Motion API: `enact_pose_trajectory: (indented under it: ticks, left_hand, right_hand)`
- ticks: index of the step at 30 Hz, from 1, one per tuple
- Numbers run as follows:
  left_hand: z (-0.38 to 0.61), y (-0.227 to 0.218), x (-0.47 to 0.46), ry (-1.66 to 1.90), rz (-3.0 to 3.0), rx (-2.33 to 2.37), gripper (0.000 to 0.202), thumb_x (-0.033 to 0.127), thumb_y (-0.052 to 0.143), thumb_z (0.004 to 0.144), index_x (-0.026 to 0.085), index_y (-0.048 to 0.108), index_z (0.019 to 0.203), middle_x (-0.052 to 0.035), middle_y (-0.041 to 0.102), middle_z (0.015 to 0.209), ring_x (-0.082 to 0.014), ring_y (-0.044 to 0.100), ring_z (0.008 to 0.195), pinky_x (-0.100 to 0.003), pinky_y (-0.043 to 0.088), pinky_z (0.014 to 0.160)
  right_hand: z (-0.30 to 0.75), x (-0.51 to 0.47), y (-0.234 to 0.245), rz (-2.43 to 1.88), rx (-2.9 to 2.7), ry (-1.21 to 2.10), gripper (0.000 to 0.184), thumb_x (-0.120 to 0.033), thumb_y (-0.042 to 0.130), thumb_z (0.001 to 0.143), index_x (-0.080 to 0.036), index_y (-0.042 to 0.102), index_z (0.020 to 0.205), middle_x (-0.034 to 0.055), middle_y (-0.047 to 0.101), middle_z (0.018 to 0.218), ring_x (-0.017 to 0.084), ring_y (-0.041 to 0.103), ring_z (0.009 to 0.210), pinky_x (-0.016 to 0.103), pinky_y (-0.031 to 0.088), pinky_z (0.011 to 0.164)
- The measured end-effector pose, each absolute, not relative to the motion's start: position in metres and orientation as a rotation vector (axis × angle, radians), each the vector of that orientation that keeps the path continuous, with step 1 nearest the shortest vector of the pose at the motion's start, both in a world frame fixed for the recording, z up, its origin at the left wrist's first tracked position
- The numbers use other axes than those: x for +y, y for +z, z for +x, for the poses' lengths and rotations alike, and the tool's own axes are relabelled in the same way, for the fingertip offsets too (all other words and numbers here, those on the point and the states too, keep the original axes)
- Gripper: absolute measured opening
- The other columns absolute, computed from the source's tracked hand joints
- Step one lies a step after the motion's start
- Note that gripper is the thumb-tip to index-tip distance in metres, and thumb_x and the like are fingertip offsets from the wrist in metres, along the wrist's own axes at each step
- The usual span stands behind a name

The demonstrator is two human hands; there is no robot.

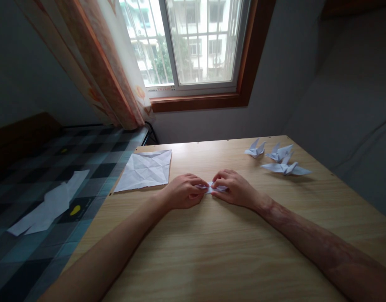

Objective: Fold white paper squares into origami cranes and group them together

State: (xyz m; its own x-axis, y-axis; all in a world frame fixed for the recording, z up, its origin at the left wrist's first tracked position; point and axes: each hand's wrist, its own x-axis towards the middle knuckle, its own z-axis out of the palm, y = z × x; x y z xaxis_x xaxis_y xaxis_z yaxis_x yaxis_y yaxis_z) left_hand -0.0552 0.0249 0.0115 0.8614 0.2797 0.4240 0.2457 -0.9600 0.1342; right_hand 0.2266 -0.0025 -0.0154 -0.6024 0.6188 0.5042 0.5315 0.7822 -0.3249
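A small folded white paper piece (211, 187) lies on the wooden table (212, 243) near its middle. My left hand (182, 191) has its fingers curled and pinched on the piece's left end. From the other side my right hand (233, 187) presses and pinches the right end. Most of the paper is hidden under the fingertips of both hands.
A creased white square sheet (146, 169) lies at the table's far left. Three folded paper cranes (278, 159) stand at the far right. A bed with a checked cover (38, 197) and loose white paper (48, 205) is to the left. A window and curtain are behind.
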Motion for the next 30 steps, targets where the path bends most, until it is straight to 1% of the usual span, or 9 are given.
enact_pose_trajectory:
  ticks: [2, 5, 9, 14, 18, 23, 27, 30]
  left_hand:
    - [-0.055, 0.012, 0.025, 0.687, 2.965, 0.417, 0.022, 0.022, 0.069, 0.097, 0.028, 0.084, 0.113, -0.0048, 0.084, 0.120, -0.0209, 0.081, 0.101, -0.036, 0.061, 0.099]
    - [-0.056, 0.010, 0.027, 0.707, 2.961, 0.414, 0.019, 0.026, 0.070, 0.100, 0.028, 0.085, 0.112, -0.0046, 0.085, 0.118, -0.0203, 0.080, 0.099, -0.036, 0.061, 0.097]
    - [-0.056, 0.004, 0.029, 0.763, 2.934, 0.451, 0.016, 0.028, 0.070, 0.104, 0.028, 0.084, 0.110, -0.0041, 0.085, 0.115, -0.0185, 0.080, 0.097, -0.034, 0.061, 0.094]
    - [-0.055, 0.003, 0.026, 0.748, 2.947, 0.478, 0.018, 0.028, 0.064, 0.109, 0.024, 0.082, 0.109, -0.0055, 0.084, 0.114, -0.0179, 0.079, 0.096, -0.030, 0.062, 0.089]
    - [-0.054, 0.004, 0.024, 0.773, 2.962, 0.461, 0.019, 0.026, 0.063, 0.110, 0.023, 0.081, 0.108, -0.0043, 0.085, 0.113, -0.0177, 0.080, 0.094, -0.030, 0.063, 0.087]
    - [-0.055, 0.000, 0.026, 0.803, 2.936, 0.480, 0.018, 0.027, 0.063, 0.109, 0.024, 0.081, 0.108, -0.0038, 0.085, 0.112, -0.0176, 0.081, 0.095, -0.030, 0.063, 0.088]
    - [-0.054, 0.000, 0.026, 0.767, 2.956, 0.492, 0.020, 0.027, 0.059, 0.110, 0.022, 0.079, 0.110, -0.0063, 0.084, 0.111, -0.0186, 0.079, 0.095, -0.031, 0.062, 0.087]
    - [-0.053, 0.002, 0.025, 0.735, 2.967, 0.497, 0.022, 0.026, 0.057, 0.111, 0.021, 0.078, 0.112, -0.0074, 0.083, 0.112, -0.0197, 0.078, 0.096, -0.032, 0.062, 0.087]
  right_hand:
    - [0.227, -0.003, -0.014, -0.848, -2.385, 0.150, 0.015, -0.039, 0.080, 0.101, -0.025, 0.077, 0.105, 0.0088, 0.078, 0.113, 0.028, 0.070, 0.102, 0.044, 0.053, 0.094]
    - [0.226, -0.003, -0.012, -0.824, -2.425, 0.084, 0.014, -0.038, 0.076, 0.104, -0.024, 0.077, 0.108, 0.0094, 0.078, 0.112, 0.029, 0.070, 0.103, 0.045, 0.054, 0.094]
    - [0.225, -0.002, -0.012, -0.743, -2.457, 0.006, 0.010, -0.032, 0.070, 0.107, -0.026, 0.077, 0.112, 0.0084, 0.081, 0.114, 0.028, 0.071, 0.102, 0.046, 0.054, 0.098]
    - [0.225, -0.003, -0.014, -0.708, -2.454, -0.059, 0.009, -0.030, 0.069, 0.107, -0.027, 0.077, 0.111, 0.0075, 0.082, 0.115, 0.026, 0.072, 0.100, 0.045, 0.054, 0.098]
    - [0.225, -0.003, -0.015, -0.709, -2.452, -0.038, 0.011, -0.028, 0.069, 0.105, -0.025, 0.076, 0.113, 0.0078, 0.082, 0.116, 0.026, 0.072, 0.098, 0.044, 0.055, 0.095]
    - [0.224, -0.004, -0.013, -0.718, -2.422, 0.029, 0.010, -0.024, 0.069, 0.104, -0.026, 0.077, 0.112, 0.0079, 0.081, 0.115, 0.025, 0.072, 0.097, 0.042, 0.055, 0.092]
    - [0.223, -0.005, -0.010, -0.748, -2.380, 0.131, 0.013, -0.020, 0.070, 0.102, -0.026, 0.078, 0.111, 0.0071, 0.081, 0.116, 0.025, 0.071, 0.095, 0.041, 0.056, 0.091]
    - [0.223, -0.005, -0.009, -0.765, -2.385, 0.156, 0.012, -0.024, 0.074, 0.100, -0.027, 0.078, 0.111, 0.0071, 0.081, 0.116, 0.026, 0.071, 0.096, 0.043, 0.056, 0.092]
